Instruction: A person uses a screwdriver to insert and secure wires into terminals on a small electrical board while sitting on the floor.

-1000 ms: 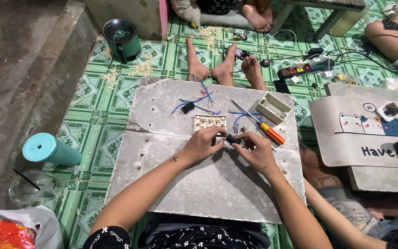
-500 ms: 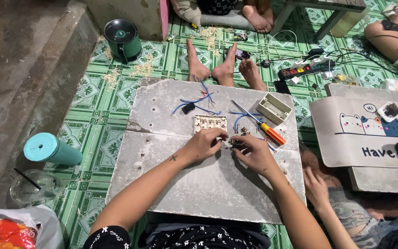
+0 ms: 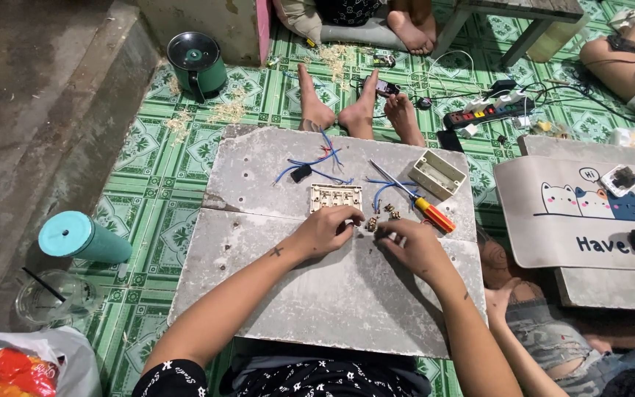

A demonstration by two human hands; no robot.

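Head view is looking down on a grey board point(image 3: 332, 294) lying over a green patterned mat point(image 3: 156, 213). Both forearms are reaching in from 6 o'clock and meeting near the middle of the board. The left hand point(image 3: 325, 231) is curling its fingers narrowly, fingertips pinching at a small brass part point(image 3: 370, 225); whether it is truly gripping it, I cannot tell. The right hand point(image 3: 414, 246) is lying just beside it at 3 o'clock, fingers bent close together over the same little cluster of brass parts, and its hold is also too small to make out.

Just at 12 o'clock from the left hand, a cream switch block point(image 3: 336, 197) is lying flat on the board. Blue wires point(image 3: 310, 163) are trailing from it toward 11 o'clock, with a small black piece among them. An orange-handled screwdriver point(image 3: 432, 214) is lying at 1 o'clock from the right hand, its shaft pointing toward 10 o'clock. A cream open box point(image 3: 438, 174) is sitting beyond it, near the board's far edge.

Another person's bare feet point(image 3: 339, 110) are resting at the 12 o'clock edge of the board. A teal cup point(image 3: 82, 239) is lying at 9 o'clock, off the board, with a clear glass point(image 3: 51, 298) near it. A power strip point(image 3: 490, 112) is lying at 1 o'clock, and a mat with cartoon cats point(image 3: 575, 213) is lying at 3 o'clock.
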